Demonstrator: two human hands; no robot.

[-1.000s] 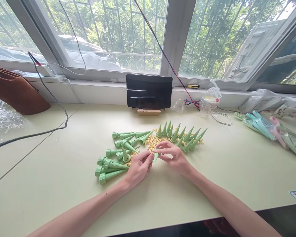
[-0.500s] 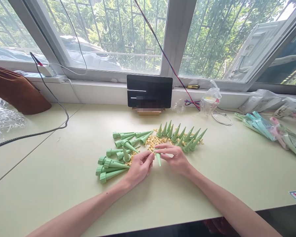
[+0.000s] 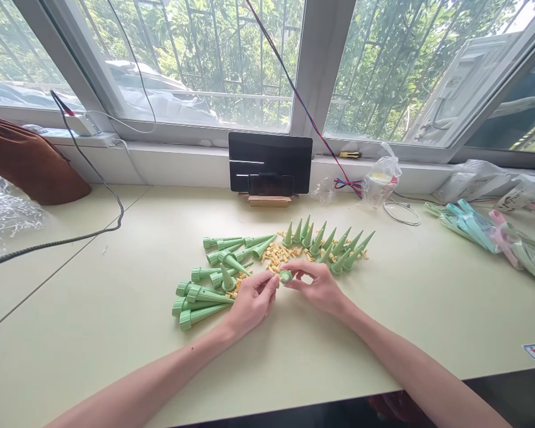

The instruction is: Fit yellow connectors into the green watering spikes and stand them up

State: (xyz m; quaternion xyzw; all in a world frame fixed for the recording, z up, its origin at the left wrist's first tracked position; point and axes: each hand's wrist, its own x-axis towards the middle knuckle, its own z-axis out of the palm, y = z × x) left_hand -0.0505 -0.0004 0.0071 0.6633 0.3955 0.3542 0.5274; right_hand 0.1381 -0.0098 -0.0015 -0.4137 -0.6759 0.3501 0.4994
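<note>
The right hand (image 3: 318, 288) pinches a green cone (image 3: 286, 276) (seen nearly end-on) between thumb and fingers, just beside the fingertips of the left hand (image 3: 253, 300). The left thumb and forefinger are drawn together; I cannot tell whether they grip anything. Beyond the fingertips lie yellow pegs (image 3: 276, 257), with upright cones (image 3: 340, 264) to their right and green spikes (image 3: 205, 296) to the left. Farther back stands a tablet (image 3: 270, 156).

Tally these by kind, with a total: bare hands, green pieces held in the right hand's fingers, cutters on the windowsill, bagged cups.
Left hand and right hand: 2
Held green piece: 1
Cutter: 1
Bagged cup: 1
Total: 5
</note>
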